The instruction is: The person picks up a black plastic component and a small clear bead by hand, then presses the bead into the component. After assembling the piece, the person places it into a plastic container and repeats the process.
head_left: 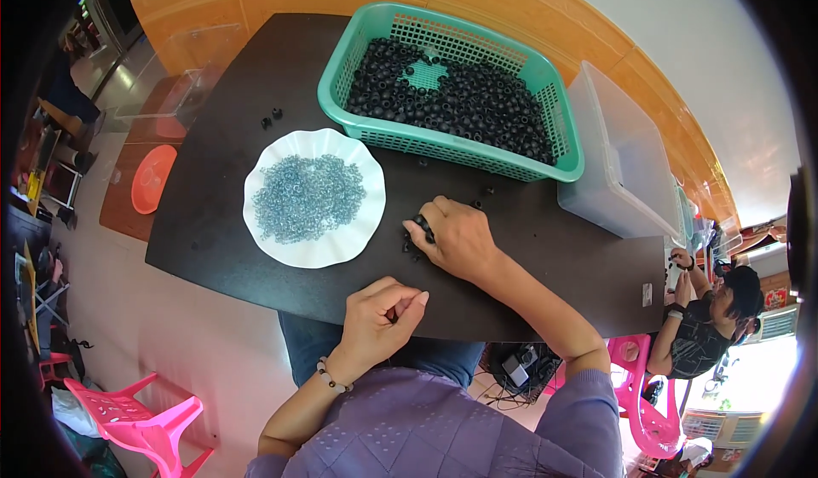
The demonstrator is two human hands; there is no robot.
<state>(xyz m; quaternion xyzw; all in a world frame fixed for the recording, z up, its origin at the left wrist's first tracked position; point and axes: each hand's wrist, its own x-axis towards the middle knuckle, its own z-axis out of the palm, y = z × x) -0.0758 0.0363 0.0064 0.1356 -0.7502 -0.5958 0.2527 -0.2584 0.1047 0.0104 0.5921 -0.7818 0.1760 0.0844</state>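
Note:
My right hand [463,238] is over the dark table, right of a scalloped white plate [371,190]. Its thumb and fingers are closed on a small black round part [423,227], and a few similar pieces lie beneath the fingertips. Close to the table's front edge, my left hand [382,312] is curled shut, thumb against the fingers. Something dark shows inside it, too hidden to name. The plate holds a heap of small clear, bluish rings [311,197]. Behind it, a green perforated basket [339,95] contains many black round parts [477,103] with holes.
A clear plastic bin [618,154] stands at the table's right end. Loose black pieces [272,118] lie behind the plate. To the left are an orange-red bowl [154,178] and a pink chair [141,414]. Another person [711,320] sits at the far right by a pink chair.

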